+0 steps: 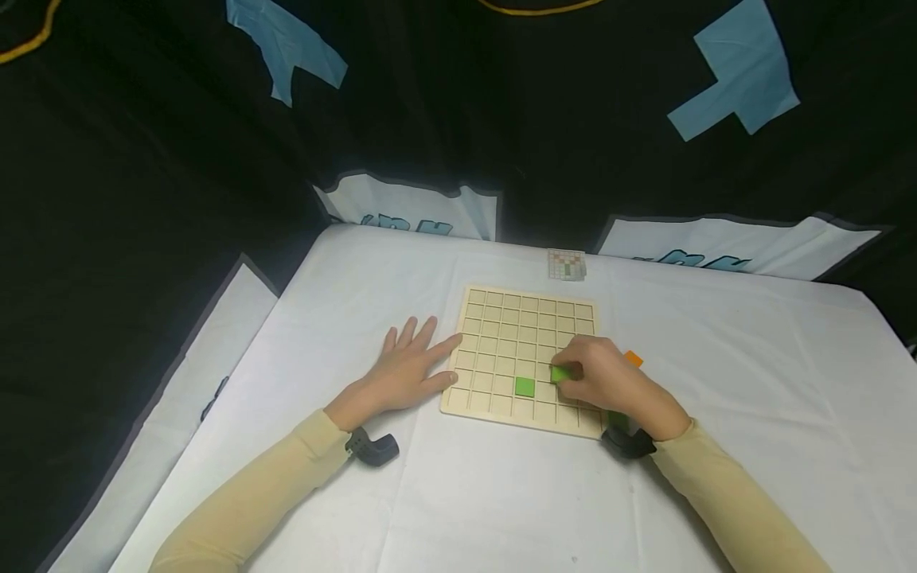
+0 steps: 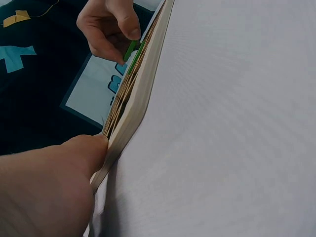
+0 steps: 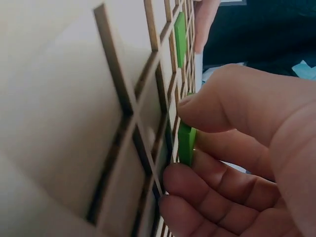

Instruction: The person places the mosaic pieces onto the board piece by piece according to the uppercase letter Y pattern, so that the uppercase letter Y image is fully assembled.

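A square wooden grid board (image 1: 494, 326) lies flat, its raised lines forming many small cells. One green square tile (image 1: 525, 387) sits in a cell near the front. My right hand (image 1: 609, 374) pinches a second green tile (image 3: 186, 143) between thumb and fingers, right at the board's surface, to the right of the first tile. Spread fingers of my left hand (image 1: 407, 370) rest at the board's left edge, thumb touching the rim. In the left wrist view the left thumb (image 2: 89, 150) lies against the board's side.
An orange tile (image 1: 634, 359) lies right of the board, partly behind the right hand. Something green (image 1: 618, 420) shows under the right wrist. A small stack of printed grid cards (image 1: 567, 265) lies beyond the board on the white tablecloth (image 1: 752, 382). Black curtains (image 1: 458, 119) hang behind the table.
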`<state>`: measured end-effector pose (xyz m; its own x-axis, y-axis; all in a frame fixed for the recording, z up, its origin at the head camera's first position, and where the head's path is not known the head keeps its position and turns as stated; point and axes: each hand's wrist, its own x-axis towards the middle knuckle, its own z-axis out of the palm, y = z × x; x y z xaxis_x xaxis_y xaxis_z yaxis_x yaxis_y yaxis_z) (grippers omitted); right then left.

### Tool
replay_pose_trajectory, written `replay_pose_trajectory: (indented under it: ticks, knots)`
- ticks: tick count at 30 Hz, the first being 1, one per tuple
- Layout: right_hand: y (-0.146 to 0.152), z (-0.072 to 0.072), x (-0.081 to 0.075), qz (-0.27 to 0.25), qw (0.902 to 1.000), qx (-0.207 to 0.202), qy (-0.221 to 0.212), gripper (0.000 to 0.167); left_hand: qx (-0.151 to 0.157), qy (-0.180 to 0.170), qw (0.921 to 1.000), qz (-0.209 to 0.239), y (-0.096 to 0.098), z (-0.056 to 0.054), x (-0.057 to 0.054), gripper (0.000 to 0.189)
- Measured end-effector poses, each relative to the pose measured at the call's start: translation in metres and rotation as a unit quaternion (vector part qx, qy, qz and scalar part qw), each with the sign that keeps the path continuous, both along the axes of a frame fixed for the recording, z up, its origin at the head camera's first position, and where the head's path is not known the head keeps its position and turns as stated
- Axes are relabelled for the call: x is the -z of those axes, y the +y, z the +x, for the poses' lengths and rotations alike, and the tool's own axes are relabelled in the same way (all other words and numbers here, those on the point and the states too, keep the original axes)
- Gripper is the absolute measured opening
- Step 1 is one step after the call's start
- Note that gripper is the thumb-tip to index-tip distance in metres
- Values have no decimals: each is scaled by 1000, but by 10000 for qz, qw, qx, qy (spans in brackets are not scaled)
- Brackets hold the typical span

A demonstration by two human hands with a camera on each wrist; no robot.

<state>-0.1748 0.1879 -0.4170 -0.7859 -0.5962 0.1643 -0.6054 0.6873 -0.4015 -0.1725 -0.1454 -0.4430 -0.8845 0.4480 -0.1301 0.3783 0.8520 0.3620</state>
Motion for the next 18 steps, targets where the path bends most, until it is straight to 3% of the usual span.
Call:
replay_pose_trajectory:
  ticks: [18]
  knots:
    - [-25, -6, -1, 96, 9998, 47, -184, 24, 5, -16, 10000, -46, 0, 0, -1, 66]
